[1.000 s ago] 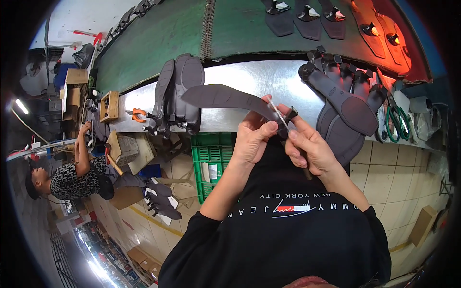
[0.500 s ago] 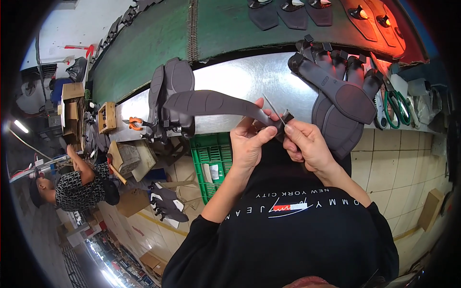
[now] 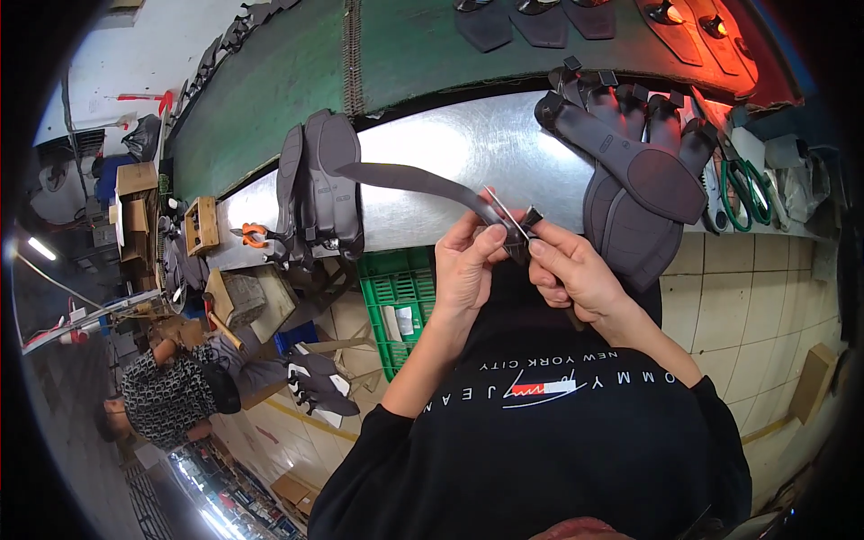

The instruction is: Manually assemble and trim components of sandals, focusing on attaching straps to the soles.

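The left hand [image 3: 466, 263] grasps a long, dark grey, curved shoe sole [image 3: 409, 177] near its narrow heel end, thumb on the near side. The right hand [image 3: 580, 274] is closed around a thin, straight, silvery metal blade [image 3: 506, 212], which crosses the sole at that heel end; whether its fingers also touch the sole cannot be told. The sole is held up in front of the person's black shirt [image 3: 540, 450], its broad end reaching left over the shiny metal desk [image 3: 441, 144].

On the desk, dark grey heeled soles [image 3: 331, 184] lie together at the left, beside orange-handled pliers [image 3: 255, 236] and a small open wooden box [image 3: 202, 225]. At the right, more overlapping dark soles [image 3: 630, 171] lie near green-handled scissors [image 3: 745, 193]. A green conveyor belt [image 3: 270, 117] runs behind the desk.
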Tool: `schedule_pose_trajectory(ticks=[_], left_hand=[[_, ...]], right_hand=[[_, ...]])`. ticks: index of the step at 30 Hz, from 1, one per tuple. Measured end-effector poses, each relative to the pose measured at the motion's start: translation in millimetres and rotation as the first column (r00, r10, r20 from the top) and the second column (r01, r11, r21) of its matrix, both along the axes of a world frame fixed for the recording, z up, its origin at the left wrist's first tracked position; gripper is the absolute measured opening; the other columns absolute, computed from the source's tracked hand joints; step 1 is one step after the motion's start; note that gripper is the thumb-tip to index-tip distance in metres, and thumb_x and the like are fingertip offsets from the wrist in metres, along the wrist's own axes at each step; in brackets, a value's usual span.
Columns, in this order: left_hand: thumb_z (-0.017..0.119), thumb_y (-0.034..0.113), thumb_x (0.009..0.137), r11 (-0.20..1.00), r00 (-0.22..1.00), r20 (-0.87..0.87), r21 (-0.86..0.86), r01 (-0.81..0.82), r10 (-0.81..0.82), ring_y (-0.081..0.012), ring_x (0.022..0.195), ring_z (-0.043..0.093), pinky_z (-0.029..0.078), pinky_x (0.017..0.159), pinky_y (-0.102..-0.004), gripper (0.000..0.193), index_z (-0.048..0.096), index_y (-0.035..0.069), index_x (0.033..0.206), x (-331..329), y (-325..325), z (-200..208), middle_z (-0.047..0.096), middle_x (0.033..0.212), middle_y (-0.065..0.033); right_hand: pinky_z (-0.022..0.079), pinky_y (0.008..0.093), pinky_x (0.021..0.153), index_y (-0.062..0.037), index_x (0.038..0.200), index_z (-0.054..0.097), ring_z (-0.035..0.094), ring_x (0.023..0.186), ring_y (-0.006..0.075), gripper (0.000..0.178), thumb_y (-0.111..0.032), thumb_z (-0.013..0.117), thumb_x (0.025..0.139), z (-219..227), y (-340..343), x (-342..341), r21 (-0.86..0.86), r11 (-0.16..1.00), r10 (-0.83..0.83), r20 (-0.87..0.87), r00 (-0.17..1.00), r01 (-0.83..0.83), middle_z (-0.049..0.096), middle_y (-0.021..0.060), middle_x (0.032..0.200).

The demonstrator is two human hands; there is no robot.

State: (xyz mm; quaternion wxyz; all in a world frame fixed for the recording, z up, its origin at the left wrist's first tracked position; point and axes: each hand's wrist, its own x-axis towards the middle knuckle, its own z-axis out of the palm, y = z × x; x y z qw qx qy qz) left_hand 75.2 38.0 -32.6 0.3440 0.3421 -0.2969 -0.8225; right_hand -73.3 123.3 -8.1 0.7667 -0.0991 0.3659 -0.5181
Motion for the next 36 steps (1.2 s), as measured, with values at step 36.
schedule_pose_trajectory(ticks=[36], left_hand=[[0.071, 0.026, 0.08, 0.44, 0.798, 0.441, -0.863, 0.251, 0.41, -0.0184, 0.099, 0.061, 0.047, 0.082, -0.0282, 0.048, 0.06, 0.002, 0.12, -60, -197, 18, 0.064, 0.112, -0.0143]], right_hand=[[0.042, 0.0329, 0.059, -0.0045, 0.107, 0.067, 0.051, 0.063, 0.0232, 0.027, 0.001, 0.057, 0.082, 18, -13, -120, -0.546, 0.836, -0.527, -0.828, -0.19, 0.059, 0.05, 0.0098, 0.072]])
